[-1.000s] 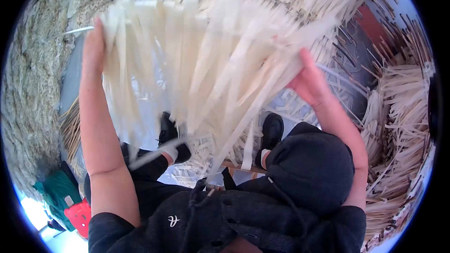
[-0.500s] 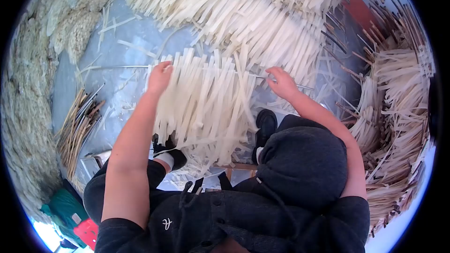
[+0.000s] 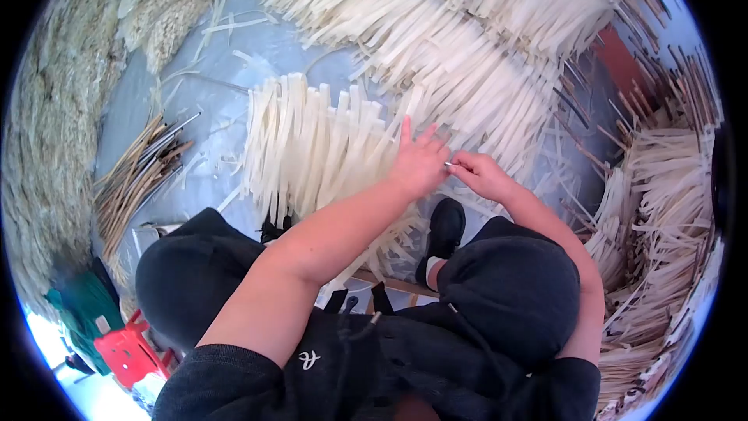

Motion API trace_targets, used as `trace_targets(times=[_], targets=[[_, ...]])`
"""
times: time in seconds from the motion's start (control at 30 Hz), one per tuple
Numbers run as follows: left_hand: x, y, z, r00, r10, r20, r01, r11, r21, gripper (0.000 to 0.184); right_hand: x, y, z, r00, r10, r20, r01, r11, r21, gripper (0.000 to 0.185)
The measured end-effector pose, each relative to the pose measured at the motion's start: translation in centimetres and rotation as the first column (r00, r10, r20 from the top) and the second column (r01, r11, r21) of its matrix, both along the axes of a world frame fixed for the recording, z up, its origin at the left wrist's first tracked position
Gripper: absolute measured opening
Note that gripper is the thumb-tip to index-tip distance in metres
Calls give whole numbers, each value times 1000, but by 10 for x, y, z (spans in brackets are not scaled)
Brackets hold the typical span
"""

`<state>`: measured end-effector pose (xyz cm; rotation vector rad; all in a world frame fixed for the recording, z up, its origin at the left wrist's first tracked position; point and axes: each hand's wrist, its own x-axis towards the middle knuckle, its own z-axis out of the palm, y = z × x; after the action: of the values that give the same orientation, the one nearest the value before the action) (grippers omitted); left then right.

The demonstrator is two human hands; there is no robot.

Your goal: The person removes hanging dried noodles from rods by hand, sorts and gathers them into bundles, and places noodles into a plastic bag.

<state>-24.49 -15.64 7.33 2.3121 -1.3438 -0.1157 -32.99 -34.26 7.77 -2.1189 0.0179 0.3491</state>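
Observation:
Pale, flat strips (image 3: 312, 136) hang side by side over a thin metal rod (image 3: 226, 85), whose left part sticks out past them. My right hand (image 3: 481, 177) is closed, pinching the rod's right end between thumb and fingers. Right beside it, my left hand (image 3: 421, 164) lies at the right edge of the row with its fingers spread, touching or nearly touching the strips. Its thumb and palm are hidden from above, and most of the rod is covered by the strips.
Thick rows of similar strips (image 3: 467, 39) fill the back. More strips on sticks (image 3: 662, 195) are piled at right. A bundle of sticks (image 3: 144, 171) lies at left, before a shaggy fibrous heap (image 3: 51, 148). A red stool (image 3: 132, 351) stands at lower left.
My left hand has moved right, from the row's left end to beside my right hand. My right hand has closed on the rod's end. The view has shifted slightly.

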Motion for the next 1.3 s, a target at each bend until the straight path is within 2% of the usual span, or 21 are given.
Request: trace_targets(times=[0.03, 0.07, 0.13, 0.23, 0.3, 0.37, 0.43, 0.47, 0.53, 0.63, 0.73, 0.83, 0.9, 0.93, 1.0, 1.1, 1.17, 1.2, 1.23, 1.3], targets=[[4, 0, 2, 999, -41, -32, 46, 986, 162, 22, 3, -1, 15, 992, 15, -122, -14, 1000, 13, 20], [7, 2, 3, 999, -33, -24, 36, 987, 156, 22, 5, -1, 26, 970, 27, -240, -21, 999, 30, 20], [9, 6, 6, 996, -77, 35, 66, 967, 247, 14, -1, 1, 43, 978, 33, -207, -37, 999, -15, 21], [13, 6, 14, 993, -54, 106, 37, 988, 152, 18, -6, -7, 49, 993, 47, -104, -55, 996, -76, 22], [13, 11, 20, 995, -40, 90, 24, 984, 178, 17, -14, -9, 56, 997, 47, -57, -51, 995, -82, 23], [12, 15, 23, 998, -28, 65, 15, 983, 185, 17, -23, -12, 78, 873, -8, -488, 107, 978, 176, 26], [17, 30, 20, 999, 46, 29, -51, 978, 201, 17, -44, -12, 96, 835, -17, -550, 147, 970, 192, 26], [37, 34, 23, 993, 68, 92, -83, 982, 168, 17, -35, -12, 100, 825, -19, -564, 170, 961, 217, 26], [19, 44, 30, 996, 65, 54, -75, 976, 205, 18, -63, -18, 105, 815, -12, -579, 157, 967, 202, 26], [24, 49, 45, 996, 74, 46, -83, 966, 245, 18, -88, -32, 111, 874, -129, -468, 240, 953, 186, 26], [36, 59, 40, 989, 147, 22, -148, 972, 182, 19, -106, -36, 158, 877, -204, -435, 287, 949, 134, 27], [48, 77, 53, 986, 161, 49, -166, 977, 133, 18, -108, -44, 212, 775, -304, -554, 342, 939, -37, 27], [51, 82, 57, 980, 196, 28, -198, 972, 124, 17, -95, -46, 240, 663, -229, -713, 319, 948, -8, 29], [55, 81, 61, 976, 217, 13, -217, 968, 125, 16, -84, -39, 253, 671, -241, -701, 314, 949, -26, 29], [62, 84, 67, 972, 236, 10, -236, 964, 124, 15, -59, -20, 274, 686, -107, -719, 80, 994, -72, 28], [74, 92, 77, 958, 286, 2, -285, 952, 109, 14, -13, 26, 290, 777, -198, -598, -20, 941, -337, 38], [78, 93, 84, 952, 305, -16, -303, 950, 77, 14, 15, 58, 259, 940, -66, -335, -130, 838, -530, 46], [81, 96, 84, 964, 266, -30, -261, 960, 104, 14, 25, 78, 234, 974, -33, -223, -74, 886, -458, 44], [82, 100, 81, 973, 224, -49, -215, 967, 137, 13, 34, 106, 217, 997, 15, -78, -50, 887, -460, 36], [80, 115, 72, 972, 231, -39, -226, 970, 93, 14, 50, 137, 177, 995, 54, -80, -95, 668, -738, 30]])
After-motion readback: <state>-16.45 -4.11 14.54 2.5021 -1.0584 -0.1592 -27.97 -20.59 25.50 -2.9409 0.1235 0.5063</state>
